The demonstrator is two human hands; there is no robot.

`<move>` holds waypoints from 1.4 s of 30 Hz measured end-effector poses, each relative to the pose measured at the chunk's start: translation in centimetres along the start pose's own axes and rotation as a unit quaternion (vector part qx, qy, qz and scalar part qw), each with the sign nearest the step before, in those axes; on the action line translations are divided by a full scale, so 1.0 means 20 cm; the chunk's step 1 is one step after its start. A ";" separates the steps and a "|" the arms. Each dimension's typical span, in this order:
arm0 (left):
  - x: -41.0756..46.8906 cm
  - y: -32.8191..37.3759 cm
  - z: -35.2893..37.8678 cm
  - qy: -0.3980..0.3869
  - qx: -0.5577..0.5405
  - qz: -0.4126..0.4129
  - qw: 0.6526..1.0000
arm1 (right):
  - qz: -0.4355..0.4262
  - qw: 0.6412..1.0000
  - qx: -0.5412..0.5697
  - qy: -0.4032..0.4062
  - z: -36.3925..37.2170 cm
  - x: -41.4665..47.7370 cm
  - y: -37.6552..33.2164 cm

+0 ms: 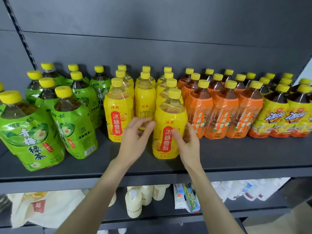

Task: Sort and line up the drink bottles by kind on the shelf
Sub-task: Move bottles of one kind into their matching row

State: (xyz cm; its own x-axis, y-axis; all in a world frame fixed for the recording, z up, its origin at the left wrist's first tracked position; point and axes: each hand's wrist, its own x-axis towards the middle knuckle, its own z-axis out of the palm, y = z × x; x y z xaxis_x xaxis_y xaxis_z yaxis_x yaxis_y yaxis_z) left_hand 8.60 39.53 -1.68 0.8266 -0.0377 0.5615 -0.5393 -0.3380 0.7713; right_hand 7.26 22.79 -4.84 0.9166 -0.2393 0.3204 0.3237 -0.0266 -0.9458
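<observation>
On the dark shelf the bottles stand grouped by label: green-label tea on the left, yellow pear drink in the middle, orange-label tea to its right, and yellow-and-orange iced tea at the far right. One yellow pear bottle stands forward of its rows. My right hand grips it, thumb on the label and fingers round its right side. My left hand is spread with relaxed fingers, fingertips at the bottle's left side.
All bottles have yellow caps. Bare shelf runs along the front edge before the yellow and orange rows. The grey back panel rises behind. The shelf below holds pale cream bottles, boxed tubes, white packs and a cloth bag.
</observation>
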 end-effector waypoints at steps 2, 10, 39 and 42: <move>0.13 0.04 -0.06 0.027 0.089 0.061 0.994 | -0.002 1.000 0.001 0.013 -0.01 0.00 -0.01; 0.78 0.15 -0.15 -0.138 0.399 0.092 0.902 | -0.013 0.999 0.001 0.037 0.02 -0.02 -0.01; 1.03 0.19 -0.10 -0.254 0.454 -0.013 0.854 | -0.027 0.999 -0.029 0.036 -0.03 0.03 0.04; 1.04 0.20 -0.12 -0.282 0.456 -0.010 0.844 | -0.024 0.999 -0.030 0.035 -0.02 0.03 0.05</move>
State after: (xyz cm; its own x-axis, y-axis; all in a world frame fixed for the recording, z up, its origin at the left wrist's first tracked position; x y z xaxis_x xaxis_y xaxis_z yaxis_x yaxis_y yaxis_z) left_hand 23.28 39.68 13.87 0.9178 -0.3781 0.1208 -0.3889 -0.9176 0.0828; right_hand 8.05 22.16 -5.64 0.8811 -0.3035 0.3626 0.3501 -0.0969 -0.9317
